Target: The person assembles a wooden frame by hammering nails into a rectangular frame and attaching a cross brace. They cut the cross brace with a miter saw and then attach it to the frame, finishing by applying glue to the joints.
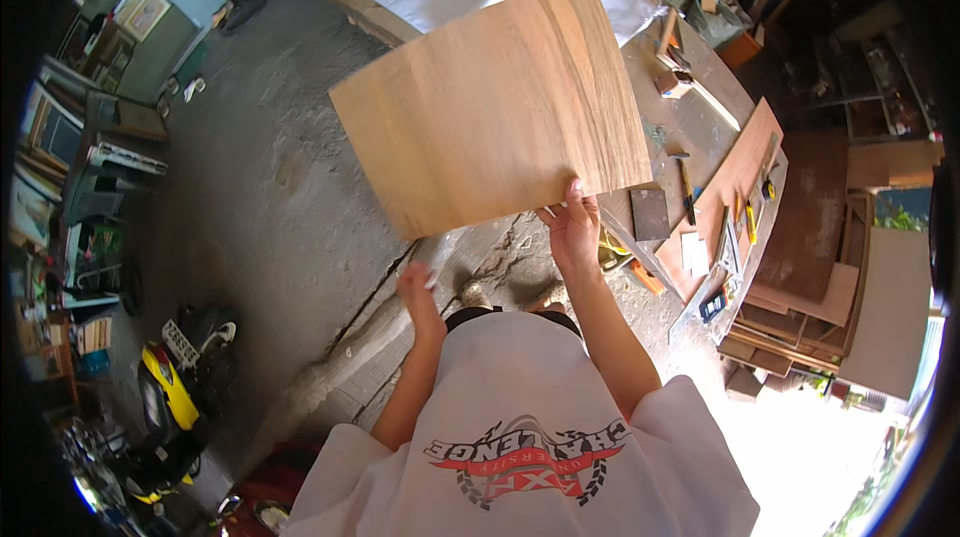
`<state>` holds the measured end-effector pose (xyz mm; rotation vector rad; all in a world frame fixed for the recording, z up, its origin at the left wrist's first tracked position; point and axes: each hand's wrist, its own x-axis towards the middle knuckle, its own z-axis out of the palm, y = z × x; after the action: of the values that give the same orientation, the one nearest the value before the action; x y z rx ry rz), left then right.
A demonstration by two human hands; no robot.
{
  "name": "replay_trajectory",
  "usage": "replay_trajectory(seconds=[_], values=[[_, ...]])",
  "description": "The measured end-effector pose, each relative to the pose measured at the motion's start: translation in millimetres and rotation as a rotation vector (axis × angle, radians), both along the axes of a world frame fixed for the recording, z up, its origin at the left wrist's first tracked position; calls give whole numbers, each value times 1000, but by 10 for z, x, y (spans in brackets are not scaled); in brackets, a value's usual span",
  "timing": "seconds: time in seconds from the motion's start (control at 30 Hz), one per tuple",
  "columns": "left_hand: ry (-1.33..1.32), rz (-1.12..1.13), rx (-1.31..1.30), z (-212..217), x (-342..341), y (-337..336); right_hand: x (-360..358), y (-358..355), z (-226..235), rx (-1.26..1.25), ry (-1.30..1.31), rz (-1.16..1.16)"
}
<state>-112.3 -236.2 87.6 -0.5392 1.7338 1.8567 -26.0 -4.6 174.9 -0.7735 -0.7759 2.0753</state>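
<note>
From my remote post, I see the right hand (573, 229) holding a wooden panel (490, 107) by its near edge, fingers closed on it, raised beside the tool-strewn desk (715, 152); the left hand (421, 301) is apart, blurred, its fingers' spread I cannot tell.

The single fisheye view looks steeply down from the wearer's head, over the white shirt (530, 367), facing forward onto the wooden board (490, 107) close by. The worktop (705, 142) lies farther off, beyond and right of the board; the floor (260, 157), left.
</note>
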Motion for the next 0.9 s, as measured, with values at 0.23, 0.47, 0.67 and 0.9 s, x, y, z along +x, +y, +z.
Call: replay_trajectory(seconds=[0.23, 0.47, 0.67, 0.9], values=[[322, -430, 671, 646, -16, 1029, -215, -39, 337, -258, 67, -53], [343, -326, 642, 1172, -196, 1481, -158, 56, 350, -293, -6, -122], [420, -266, 768, 1248, -57, 1639, -52, 169, 416, -328, -35, -145], [560, -282, 654, 1602, -346, 1792, 245, 197, 208, 16, 59, 293]])
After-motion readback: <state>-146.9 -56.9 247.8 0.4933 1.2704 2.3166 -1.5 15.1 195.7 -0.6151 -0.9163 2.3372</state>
